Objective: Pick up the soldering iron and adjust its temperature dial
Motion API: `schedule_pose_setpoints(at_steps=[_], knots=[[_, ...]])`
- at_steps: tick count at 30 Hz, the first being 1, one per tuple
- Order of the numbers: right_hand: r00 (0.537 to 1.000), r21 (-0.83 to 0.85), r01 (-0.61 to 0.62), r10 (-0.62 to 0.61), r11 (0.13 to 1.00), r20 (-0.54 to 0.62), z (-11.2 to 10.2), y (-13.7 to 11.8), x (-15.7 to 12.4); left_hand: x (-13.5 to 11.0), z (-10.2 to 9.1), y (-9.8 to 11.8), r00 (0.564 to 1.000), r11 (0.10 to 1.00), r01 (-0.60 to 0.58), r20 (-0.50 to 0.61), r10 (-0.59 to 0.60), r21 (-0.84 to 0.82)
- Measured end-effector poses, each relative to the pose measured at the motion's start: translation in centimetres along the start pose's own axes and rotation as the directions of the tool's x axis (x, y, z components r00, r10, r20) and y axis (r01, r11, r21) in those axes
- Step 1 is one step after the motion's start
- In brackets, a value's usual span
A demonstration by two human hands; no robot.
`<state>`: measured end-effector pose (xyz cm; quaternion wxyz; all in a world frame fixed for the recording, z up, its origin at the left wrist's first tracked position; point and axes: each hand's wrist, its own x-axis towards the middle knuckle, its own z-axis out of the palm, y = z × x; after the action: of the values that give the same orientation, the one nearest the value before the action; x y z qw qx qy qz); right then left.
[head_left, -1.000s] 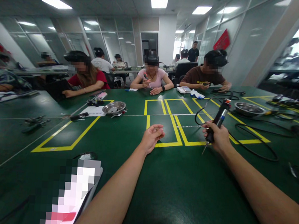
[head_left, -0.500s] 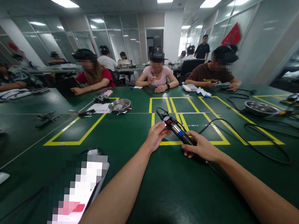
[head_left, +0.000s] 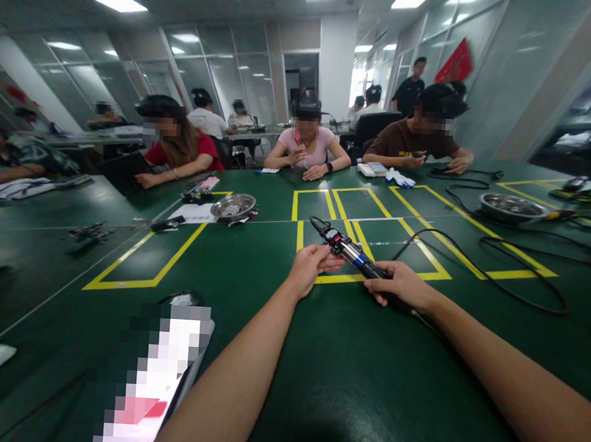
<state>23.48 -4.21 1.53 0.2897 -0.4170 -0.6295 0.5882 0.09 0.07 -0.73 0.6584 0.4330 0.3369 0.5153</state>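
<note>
A corded electric screwdriver [head_left: 350, 251], black with silver, red and blue bands, lies almost level above the green table [head_left: 345, 384]. My right hand [head_left: 402, 287] is closed around its tip end. My left hand [head_left: 309, 267] pinches the body near the cord end. Its black cable [head_left: 478, 259] loops away to the right over the yellow tape lines [head_left: 322, 278].
A phone [head_left: 156, 372] lies near my left forearm. Metal bowls sit at the centre left [head_left: 233, 206] and far right [head_left: 512, 207]. White gloves [head_left: 401, 180], papers and small tools lie further off. Several people sit around the far side of the table.
One second ago my right hand held the screwdriver upright at the right and my left hand was free. The tool has since been tilted level and brought to centre, and my left hand has gripped it.
</note>
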Motion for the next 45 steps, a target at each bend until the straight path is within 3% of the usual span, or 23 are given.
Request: schedule_pose_setpoints(at_steps=[13,45], knots=[[1.000,0.054,0.022,-0.022,0.998,-0.006,0.22,-0.22,-0.20,-0.49,0.18,0.52,1.000,1.000,0.008,0.024,-0.008,-0.012],[0.999,0.013,0.043,-0.043,0.999,-0.003,0.19,-0.77,-0.41,-0.33,-0.51,-0.01,0.996,0.999,-0.036,0.077,0.036,0.000]])
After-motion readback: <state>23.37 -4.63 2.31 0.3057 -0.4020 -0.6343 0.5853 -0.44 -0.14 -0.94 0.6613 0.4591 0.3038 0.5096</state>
